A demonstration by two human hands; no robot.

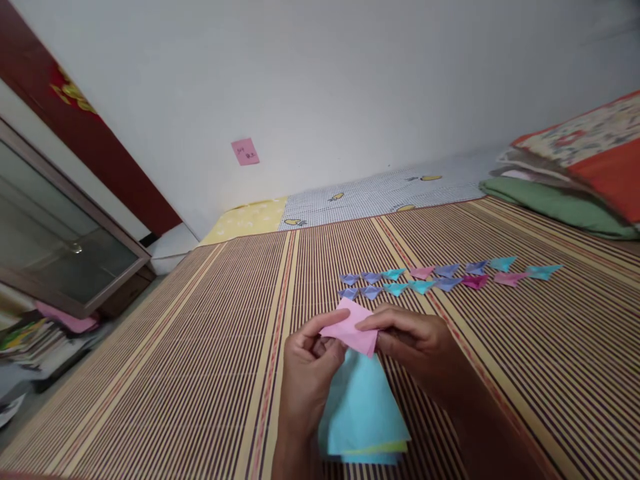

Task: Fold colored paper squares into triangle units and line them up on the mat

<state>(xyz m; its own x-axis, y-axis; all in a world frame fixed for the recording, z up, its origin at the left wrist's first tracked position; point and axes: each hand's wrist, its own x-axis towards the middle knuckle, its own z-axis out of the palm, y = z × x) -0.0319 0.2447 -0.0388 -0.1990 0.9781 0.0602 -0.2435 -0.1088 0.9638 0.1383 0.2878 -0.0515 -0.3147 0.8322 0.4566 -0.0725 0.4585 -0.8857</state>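
A small folded pink paper is held up between both hands, just above a stack of light blue and yellow-green paper sheets. My left hand pinches its left side, with the fingers curled behind and under it. My right hand grips its right side, index finger lying on the front and thumb below. Beyond the hands, two rows of small folded paper figures in purple, blue, pink and magenta stand on the striped mat.
Folded bedding is piled at the right edge. A patterned sheet runs along the wall, which bears a pink note. At the left are a glass-panelled cabinet door and a stack of papers.
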